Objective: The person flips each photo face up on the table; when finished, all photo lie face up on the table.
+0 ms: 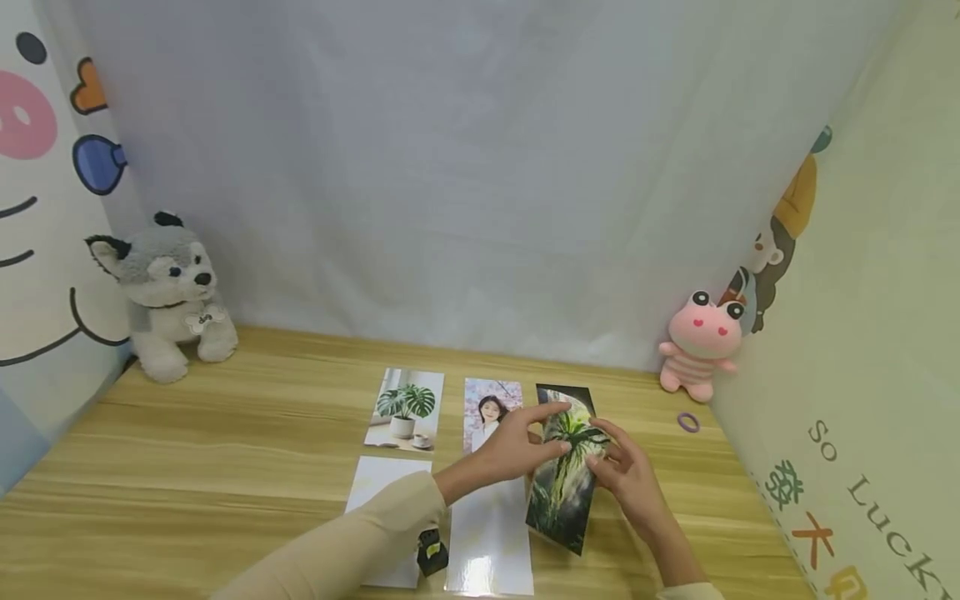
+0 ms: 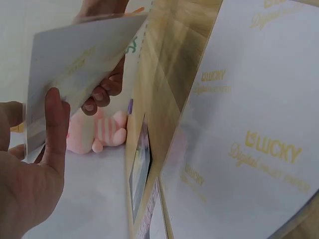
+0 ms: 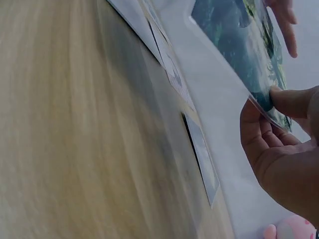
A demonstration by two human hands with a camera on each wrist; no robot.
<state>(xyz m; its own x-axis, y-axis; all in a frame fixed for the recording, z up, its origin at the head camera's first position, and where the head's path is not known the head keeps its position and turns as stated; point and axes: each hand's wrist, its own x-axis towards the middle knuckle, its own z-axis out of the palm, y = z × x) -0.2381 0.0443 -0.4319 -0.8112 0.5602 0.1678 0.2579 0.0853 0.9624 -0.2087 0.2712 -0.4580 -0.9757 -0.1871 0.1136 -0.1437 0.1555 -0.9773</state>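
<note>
Both hands hold a glossy photo print [image 1: 562, 500] of a green plant on a dark ground, raised and tilted above the table. My left hand [image 1: 510, 446] pinches its left side, one finger lying against the white back [image 2: 75, 59] with yellow lettering. My right hand [image 1: 632, 483] grips the right edge, thumb [image 3: 291, 102] on the picture side and fingers behind. Left of it, a potted-plant photo [image 1: 403, 412] and a portrait photo [image 1: 491, 400] lie on the table, the latter partly hidden by my left hand. White sheets [image 1: 491, 542] lie nearer me.
A grey-and-white plush dog [image 1: 176, 292] sits at the table's back left. At the back right sits a pink plush toy [image 1: 701, 342], with a purple ring [image 1: 687, 422] in front of it. A small black item [image 1: 432, 552] shows beside my left forearm. A pale curtain [image 1: 480, 183] hangs behind the table.
</note>
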